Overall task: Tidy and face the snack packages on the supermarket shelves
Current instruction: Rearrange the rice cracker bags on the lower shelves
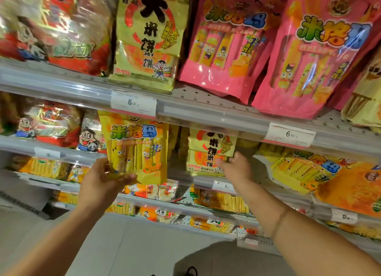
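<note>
My left hand [107,180] grips the bottom corner of a yellow snack bag [136,146] with cartoon sticks on it and holds it upright in front of the second shelf. My right hand [235,164] reaches onto that shelf, its fingers on the lower part of a pale yellow rice-cracker bag [208,150] standing there. To the right lies a tilted yellow stick-snack bag [303,168].
The upper shelf [206,104] carries a big yellow rice-cracker bag [148,38], two pink bags [309,55] and red bags [61,32] at the left. Price tags [289,134] hang on the shelf rails. Lower shelves hold several small yellow and orange packs [222,201].
</note>
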Tool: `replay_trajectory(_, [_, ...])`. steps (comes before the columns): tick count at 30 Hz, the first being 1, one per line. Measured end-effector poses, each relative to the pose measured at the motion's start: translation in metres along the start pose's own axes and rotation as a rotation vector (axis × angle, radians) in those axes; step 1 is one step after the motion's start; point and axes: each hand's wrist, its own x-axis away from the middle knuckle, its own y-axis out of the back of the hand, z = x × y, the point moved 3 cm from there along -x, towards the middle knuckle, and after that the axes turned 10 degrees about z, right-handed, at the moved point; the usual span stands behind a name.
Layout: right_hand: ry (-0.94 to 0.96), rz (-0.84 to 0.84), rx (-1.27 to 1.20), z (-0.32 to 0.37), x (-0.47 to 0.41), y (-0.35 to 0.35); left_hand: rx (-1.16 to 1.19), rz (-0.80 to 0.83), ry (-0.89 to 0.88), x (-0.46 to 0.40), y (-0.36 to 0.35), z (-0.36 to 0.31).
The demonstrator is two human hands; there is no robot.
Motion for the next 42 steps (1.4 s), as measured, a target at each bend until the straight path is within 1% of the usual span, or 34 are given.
replay_trajectory(3, [-0.009, 0.010, 0.035, 0.015, -0.002, -0.024, -0.003, 0.019, 0.008, -0.001, 0.014, 0.013])
replay_trajectory(7, [-0.094, 0.050, 0.150, 0.030, -0.004, -0.044, -0.026, 0.019, 0.012, 0.001, 0.028, 0.028])
replay_trajectory(12, [-0.176, 0.043, 0.200, 0.037, 0.004, -0.050, -0.028, 0.064, 0.010, -0.002, 0.031, 0.035])
replay_trajectory(15, [-0.213, 0.015, 0.268, 0.048, 0.017, -0.049, -0.043, 0.131, -0.008, -0.003, 0.023, 0.033])
replay_trajectory(16, [-0.179, -0.034, 0.243, 0.052, 0.027, -0.050, -0.048, 0.153, -0.020, -0.002, 0.019, 0.032])
replay_trajectory(17, [-0.111, -0.085, 0.150, 0.054, 0.040, -0.052, -0.065, 0.173, -0.034, 0.000, 0.014, 0.029])
replay_trajectory(19, [0.044, -0.113, -0.138, 0.049, 0.069, -0.055, -0.108, 0.232, -0.066, 0.005, -0.004, 0.023])
replay_trajectory(21, [0.089, -0.054, -0.414, 0.037, 0.099, -0.054, -0.133, 0.301, -0.104, 0.011, -0.027, 0.014])
replay_trajectory(22, [0.083, -0.015, -0.503, 0.029, 0.110, -0.050, -0.145, 0.325, -0.123, 0.015, -0.039, 0.008])
replay_trajectory(23, [0.086, 0.021, -0.537, 0.022, 0.119, -0.044, -0.148, 0.342, -0.142, 0.019, -0.051, 0.001])
replay_trajectory(25, [0.107, 0.079, -0.473, 0.010, 0.130, -0.027, -0.145, 0.369, -0.179, 0.025, -0.073, -0.014])
replay_trajectory(27, [0.084, 0.100, -0.395, -0.005, 0.129, -0.010, -0.171, 0.394, -0.228, 0.030, -0.096, -0.030])
replay_trajectory(30, [0.029, 0.023, -0.340, -0.025, 0.117, 0.024, -0.210, 0.458, -0.289, 0.038, -0.132, -0.055])
replay_trajectory(33, [0.019, -0.044, -0.320, -0.039, 0.096, 0.065, -0.159, 0.558, -0.314, 0.041, -0.169, -0.083])
replay_trajectory(34, [0.018, -0.058, -0.314, -0.042, 0.088, 0.079, -0.160, 0.562, -0.339, 0.039, -0.180, -0.094])
replay_trajectory(37, [0.056, -0.107, -0.263, -0.049, 0.061, 0.116, -0.119, 0.498, -0.386, 0.026, -0.208, -0.124])
replay_trajectory(40, [0.106, -0.095, -0.197, -0.053, 0.037, 0.132, -0.136, 0.436, -0.349, 0.012, -0.231, -0.141])
replay_trajectory(42, [0.087, -0.134, -0.115, -0.054, 0.022, 0.136, -0.142, 0.378, -0.337, 0.003, -0.244, -0.145])
